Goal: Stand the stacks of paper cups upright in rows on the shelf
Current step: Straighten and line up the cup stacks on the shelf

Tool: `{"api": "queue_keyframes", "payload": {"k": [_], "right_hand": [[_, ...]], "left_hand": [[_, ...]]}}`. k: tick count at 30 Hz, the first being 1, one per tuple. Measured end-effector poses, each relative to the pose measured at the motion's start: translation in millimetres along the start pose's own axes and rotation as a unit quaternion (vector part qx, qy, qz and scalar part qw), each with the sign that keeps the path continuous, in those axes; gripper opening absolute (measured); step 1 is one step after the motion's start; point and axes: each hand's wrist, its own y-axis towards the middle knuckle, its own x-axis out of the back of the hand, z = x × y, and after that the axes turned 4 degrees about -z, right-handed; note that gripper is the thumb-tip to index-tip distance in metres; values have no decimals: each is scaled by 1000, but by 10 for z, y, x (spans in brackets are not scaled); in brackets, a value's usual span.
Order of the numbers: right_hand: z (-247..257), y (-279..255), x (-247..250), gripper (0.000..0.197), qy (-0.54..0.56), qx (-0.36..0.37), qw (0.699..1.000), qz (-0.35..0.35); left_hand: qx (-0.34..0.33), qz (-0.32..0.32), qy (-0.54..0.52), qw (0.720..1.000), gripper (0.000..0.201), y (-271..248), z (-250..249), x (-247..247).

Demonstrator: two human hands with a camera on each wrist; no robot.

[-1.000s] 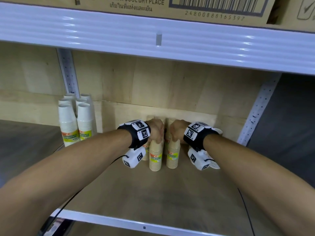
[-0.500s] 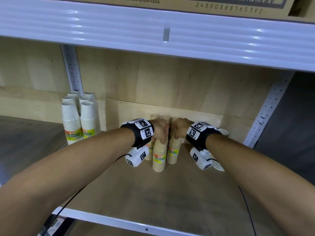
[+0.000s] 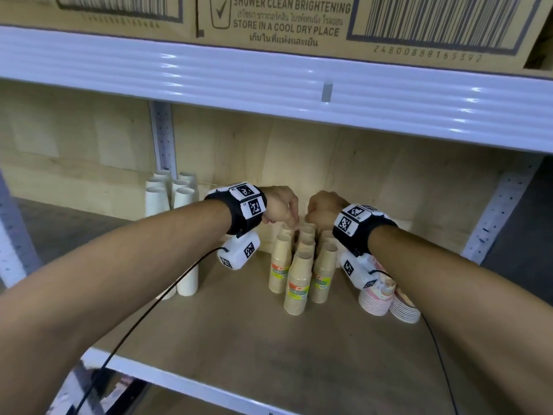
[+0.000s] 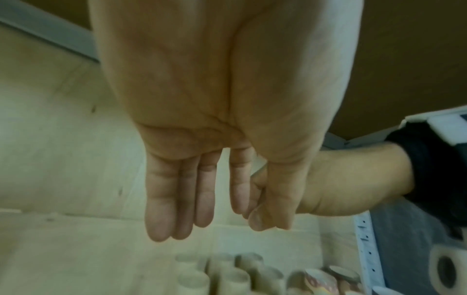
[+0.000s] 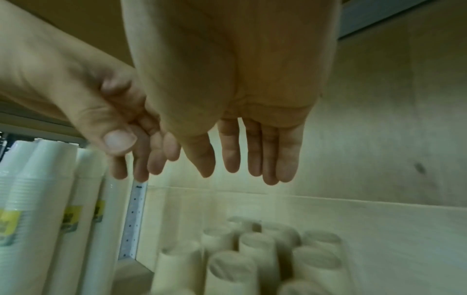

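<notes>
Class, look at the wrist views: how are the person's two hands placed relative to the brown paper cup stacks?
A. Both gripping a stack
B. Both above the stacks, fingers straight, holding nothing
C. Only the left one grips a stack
B: the left hand and right hand hang open above the brown cup stacks.
</notes>
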Motion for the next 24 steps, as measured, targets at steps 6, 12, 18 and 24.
{"api": "queue_keyframes", "payload": {"k": [6, 12, 18, 24], "right_hand": [[572, 79, 113, 26, 31, 78, 995, -58], [1263, 81, 112, 19, 93, 160, 980, -72], [1815, 87, 41, 42, 136, 207, 967, -63], [2072, 88, -125, 34, 163, 224, 959, -53]], "left_hand": [[19, -87, 48, 995, 27, -266, 361, 572], [82, -154, 80, 981, 20, -698, 904, 1017], [147, -181, 67, 970, 25, -1063, 1463, 1123], [189, -195, 25, 962, 36, -1225, 1781, 996]]}}
